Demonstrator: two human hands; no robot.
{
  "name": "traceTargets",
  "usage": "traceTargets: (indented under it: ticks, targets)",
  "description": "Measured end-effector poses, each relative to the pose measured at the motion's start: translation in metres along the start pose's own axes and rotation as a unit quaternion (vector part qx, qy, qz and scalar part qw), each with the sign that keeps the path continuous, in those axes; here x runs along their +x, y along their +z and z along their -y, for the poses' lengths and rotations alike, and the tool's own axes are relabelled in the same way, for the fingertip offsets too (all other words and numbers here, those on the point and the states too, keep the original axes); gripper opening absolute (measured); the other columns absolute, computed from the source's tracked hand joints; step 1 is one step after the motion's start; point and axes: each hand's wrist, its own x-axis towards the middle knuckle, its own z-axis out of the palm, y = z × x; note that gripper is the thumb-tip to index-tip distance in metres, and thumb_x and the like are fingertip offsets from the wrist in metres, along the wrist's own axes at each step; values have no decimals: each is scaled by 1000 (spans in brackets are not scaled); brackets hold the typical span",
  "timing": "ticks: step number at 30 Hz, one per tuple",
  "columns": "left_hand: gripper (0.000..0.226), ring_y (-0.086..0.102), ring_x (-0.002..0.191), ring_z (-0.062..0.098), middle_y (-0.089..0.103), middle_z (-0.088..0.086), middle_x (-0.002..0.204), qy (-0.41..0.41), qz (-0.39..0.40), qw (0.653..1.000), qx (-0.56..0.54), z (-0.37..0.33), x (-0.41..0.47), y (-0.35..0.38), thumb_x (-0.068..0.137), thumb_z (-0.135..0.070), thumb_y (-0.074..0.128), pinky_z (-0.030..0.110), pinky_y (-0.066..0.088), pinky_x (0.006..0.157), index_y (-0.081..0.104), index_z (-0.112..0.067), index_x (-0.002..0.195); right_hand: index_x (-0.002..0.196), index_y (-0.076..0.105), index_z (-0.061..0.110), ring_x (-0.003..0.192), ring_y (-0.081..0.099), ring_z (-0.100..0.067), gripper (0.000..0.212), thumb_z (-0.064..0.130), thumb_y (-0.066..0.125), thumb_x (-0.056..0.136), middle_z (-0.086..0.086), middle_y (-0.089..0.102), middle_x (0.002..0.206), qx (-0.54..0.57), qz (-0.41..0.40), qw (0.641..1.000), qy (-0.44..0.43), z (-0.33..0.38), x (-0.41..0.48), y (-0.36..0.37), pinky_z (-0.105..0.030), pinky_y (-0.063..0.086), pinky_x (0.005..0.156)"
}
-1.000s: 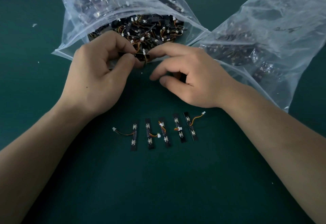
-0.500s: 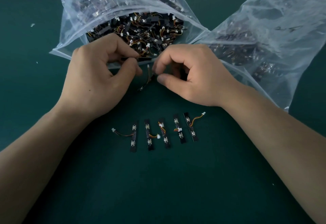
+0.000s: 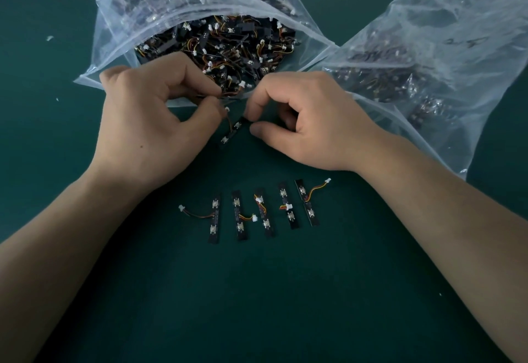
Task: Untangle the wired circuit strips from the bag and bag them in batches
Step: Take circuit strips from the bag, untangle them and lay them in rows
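A circuit strip (image 3: 233, 132) hangs tilted just below the open bag (image 3: 120, 48), its upper end pinched in the right hand (image 3: 311, 122) grip. The left hand (image 3: 148, 122) grip clamps another strip (image 3: 204, 96) at the bag's mouth. Five sorted strips (image 3: 264, 211) lie in a row on the tabletop (image 3: 257, 305), farther below the bag.
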Motion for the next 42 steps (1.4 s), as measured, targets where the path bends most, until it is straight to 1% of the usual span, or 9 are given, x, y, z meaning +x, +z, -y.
traceTargets:
  ticks: [5,9,13,16,21,26,31,36,42]
  targets:
    - [8,64,81,-4,72,-18,91,-9,-15,999,-28,7,2,-2,79,-21,66,59,49,101,69,-26,85,96,73,14,79,55,22,14,3,68,88,2,75,112,10,-15,1000,-25,-3,-1,1,-4,38,70]
    - [23,59,64,12,62,-4,63,33,4,995,-93,6,3,-2,71,5,53,25,44,62,67,-12,73,109,81,16,96,66,8,21,12,68,93,8,76,115,-13,-13,999,-34,-5,1,1,-21,53,87]
    - [35,46,55,14,51,-1,59,70,42,989,-124,5,3,-5,61,9,44,20,31,57,64,-19,68,97,81,17,75,57,12,17,11,67,90,9,73,98,7,-5,1000,-27,-5,0,-1,-14,41,70]
    - [26,45,52,12,54,2,61,54,62,991,-102,8,3,-5,62,5,45,18,29,53,64,-13,63,110,77,20,73,55,10,19,17,68,93,12,66,95,6,0,1000,-18,-3,0,-2,-15,39,69]
    - [16,53,57,19,54,-3,52,46,91,995,-3,8,2,-6,63,-5,49,25,35,67,63,-12,59,109,77,27,81,54,2,16,32,68,97,14,60,101,-28,41,999,-10,-1,2,-1,-34,52,73]
    - [24,58,80,11,60,-10,61,80,131,985,74,5,2,-3,69,-9,53,36,23,98,66,-28,65,90,73,20,70,51,7,6,25,70,92,8,63,96,-24,37,999,1,-1,3,0,-20,39,65]
    - [30,58,82,9,64,-10,75,85,148,981,92,5,1,-4,70,-16,52,34,20,94,60,-27,96,81,66,19,68,52,-1,6,22,69,86,13,57,85,-25,39,999,9,1,4,-1,-21,39,62]
    - [38,50,77,17,54,-14,73,136,131,963,192,8,-4,-2,71,-25,54,33,13,85,58,-25,109,114,73,23,71,50,5,24,24,70,90,14,58,85,-28,49,998,-1,2,2,-3,-23,41,66]
    - [36,52,85,20,54,-11,83,135,144,959,205,9,-3,-1,73,-33,57,39,18,87,60,-28,109,94,77,22,71,54,-4,11,23,72,85,15,55,78,-13,67,998,-2,2,1,-5,-25,40,65]
